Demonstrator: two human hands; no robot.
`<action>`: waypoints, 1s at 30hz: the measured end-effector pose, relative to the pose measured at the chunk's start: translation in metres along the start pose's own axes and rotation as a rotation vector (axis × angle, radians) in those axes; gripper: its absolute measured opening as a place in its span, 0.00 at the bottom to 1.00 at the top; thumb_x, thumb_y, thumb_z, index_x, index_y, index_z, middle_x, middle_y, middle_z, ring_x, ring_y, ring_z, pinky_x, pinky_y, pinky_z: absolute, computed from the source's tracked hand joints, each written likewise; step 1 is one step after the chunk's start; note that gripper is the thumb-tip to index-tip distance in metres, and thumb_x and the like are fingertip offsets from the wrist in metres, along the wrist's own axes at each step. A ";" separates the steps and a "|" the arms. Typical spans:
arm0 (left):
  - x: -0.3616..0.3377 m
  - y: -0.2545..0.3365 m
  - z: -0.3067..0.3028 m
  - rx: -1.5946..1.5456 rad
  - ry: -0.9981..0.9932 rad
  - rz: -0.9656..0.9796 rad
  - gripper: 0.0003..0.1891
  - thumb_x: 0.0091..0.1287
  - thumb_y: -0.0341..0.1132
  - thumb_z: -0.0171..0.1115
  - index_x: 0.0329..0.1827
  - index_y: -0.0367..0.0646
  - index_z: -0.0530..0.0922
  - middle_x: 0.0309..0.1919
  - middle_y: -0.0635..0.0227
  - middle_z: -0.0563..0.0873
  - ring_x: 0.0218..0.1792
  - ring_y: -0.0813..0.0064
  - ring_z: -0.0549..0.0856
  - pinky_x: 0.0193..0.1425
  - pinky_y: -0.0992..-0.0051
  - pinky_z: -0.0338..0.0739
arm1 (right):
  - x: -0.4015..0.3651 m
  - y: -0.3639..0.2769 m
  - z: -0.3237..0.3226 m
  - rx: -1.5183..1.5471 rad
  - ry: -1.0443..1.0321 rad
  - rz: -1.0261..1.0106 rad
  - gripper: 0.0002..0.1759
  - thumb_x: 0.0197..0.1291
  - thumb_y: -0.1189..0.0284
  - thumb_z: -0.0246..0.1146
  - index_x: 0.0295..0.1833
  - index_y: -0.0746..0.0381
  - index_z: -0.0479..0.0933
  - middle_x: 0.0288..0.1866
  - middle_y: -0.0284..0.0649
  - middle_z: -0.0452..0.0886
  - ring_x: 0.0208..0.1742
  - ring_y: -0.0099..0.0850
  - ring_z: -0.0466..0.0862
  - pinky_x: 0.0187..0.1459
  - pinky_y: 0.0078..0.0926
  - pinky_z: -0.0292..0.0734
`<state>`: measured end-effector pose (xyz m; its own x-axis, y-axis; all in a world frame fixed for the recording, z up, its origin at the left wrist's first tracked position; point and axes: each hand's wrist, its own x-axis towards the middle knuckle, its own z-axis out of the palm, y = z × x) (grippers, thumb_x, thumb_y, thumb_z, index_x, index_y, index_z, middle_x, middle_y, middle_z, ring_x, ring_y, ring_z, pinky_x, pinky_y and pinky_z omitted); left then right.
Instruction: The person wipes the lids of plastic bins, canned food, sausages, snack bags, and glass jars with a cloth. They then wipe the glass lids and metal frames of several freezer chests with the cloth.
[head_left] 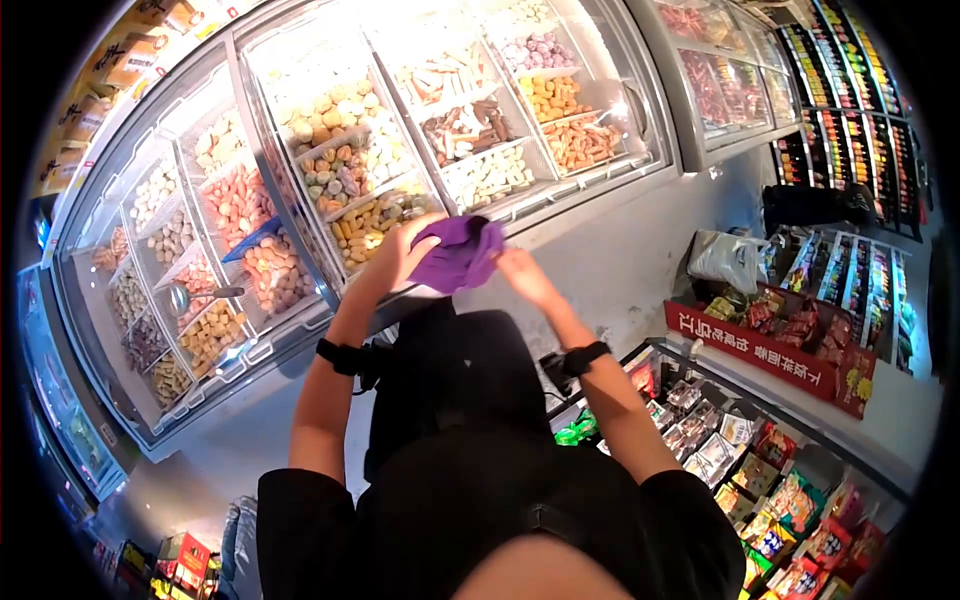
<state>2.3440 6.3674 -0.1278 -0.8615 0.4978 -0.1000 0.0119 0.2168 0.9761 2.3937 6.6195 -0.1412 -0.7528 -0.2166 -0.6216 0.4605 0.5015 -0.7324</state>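
Observation:
A crumpled purple cloth (455, 256) is between my two hands, above the front edge of a glass-topped freezer (580, 205). My left hand (402, 252) grips the cloth's left side, thumb on top. At the cloth's right edge, my right hand (518, 272) has its fingers pressed together on the fabric; its fingertips are partly hidden. Beneath the glass, just beyond the cloth, are compartments of yellow pieces (362, 232) and white pieces (490, 178).
A metal scoop (205, 293) lies at the left freezer section. On the right are a red-fronted box of packets (770, 345), a clear plastic bag (725, 262) and a low case of packaged food (770, 475). Bottle shelves (850, 150) stand behind.

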 end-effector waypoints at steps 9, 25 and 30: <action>0.065 -0.018 0.050 0.886 0.440 0.078 0.27 0.59 0.35 0.60 0.64 0.57 0.66 0.59 0.61 0.68 0.60 0.53 0.67 0.61 0.55 0.62 | 0.059 0.011 -0.088 -0.521 0.748 -0.540 0.25 0.51 0.75 0.59 0.57 0.67 0.67 0.54 0.55 0.69 0.55 0.53 0.69 0.58 0.44 0.63; 0.346 -0.046 0.081 1.261 0.616 -0.317 0.26 0.67 0.51 0.44 0.69 0.64 0.59 0.71 0.65 0.55 0.68 0.38 0.48 0.61 0.30 0.45 | 0.307 -0.032 -0.252 -0.953 0.700 -0.741 0.31 0.58 0.45 0.50 0.68 0.36 0.60 0.72 0.45 0.54 0.71 0.59 0.49 0.62 0.70 0.42; 0.352 -0.031 0.137 1.225 0.540 -0.176 0.27 0.65 0.47 0.48 0.68 0.53 0.62 0.69 0.62 0.59 0.69 0.45 0.54 0.64 0.36 0.49 | 0.270 0.008 -0.289 -0.940 0.748 -0.611 0.31 0.58 0.45 0.51 0.67 0.38 0.62 0.72 0.47 0.55 0.70 0.60 0.50 0.61 0.70 0.43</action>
<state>2.1100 6.6510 -0.2199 -0.9856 0.0575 0.1588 0.0788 0.9881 0.1317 2.0582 6.8072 -0.2346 -0.9329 -0.2560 0.2535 -0.3057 0.9347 -0.1815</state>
